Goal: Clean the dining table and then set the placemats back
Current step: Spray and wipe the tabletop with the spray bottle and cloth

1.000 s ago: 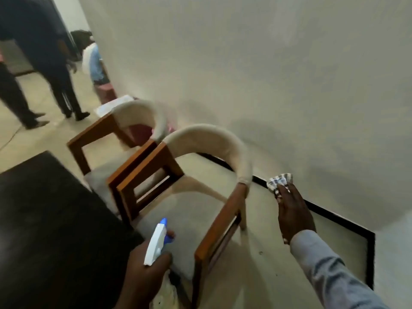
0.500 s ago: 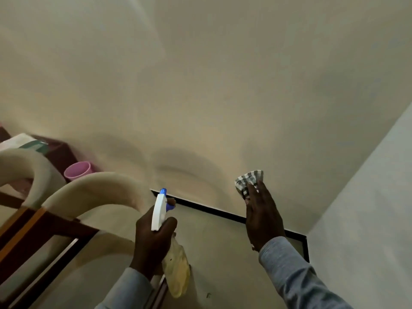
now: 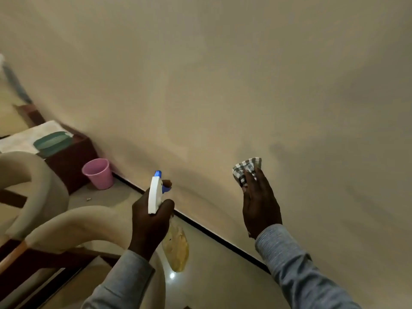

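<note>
Up front, the left hand [image 3: 149, 221] grips a spray bottle [image 3: 156, 195] (yellow liquid below), fingers curled round its neck; the right hand [image 3: 259, 204] pinches a checked cloth [image 3: 244, 169] near the wall [image 3: 223, 85].

spray bottle [image 3: 176, 248] neck hidden by left hand [image 3: 149, 221], chairs [image 3: 73, 226] cut off at left edge

Checked cloth [image 3: 246, 169], pink bucket [image 3: 98, 173]

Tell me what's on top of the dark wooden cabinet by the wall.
On the dark wooden cabinet lie a pale cloth or mat and a green plastic container resting on it. The chair back in front covers the cabinet's near part, so anything there is hidden.
</note>
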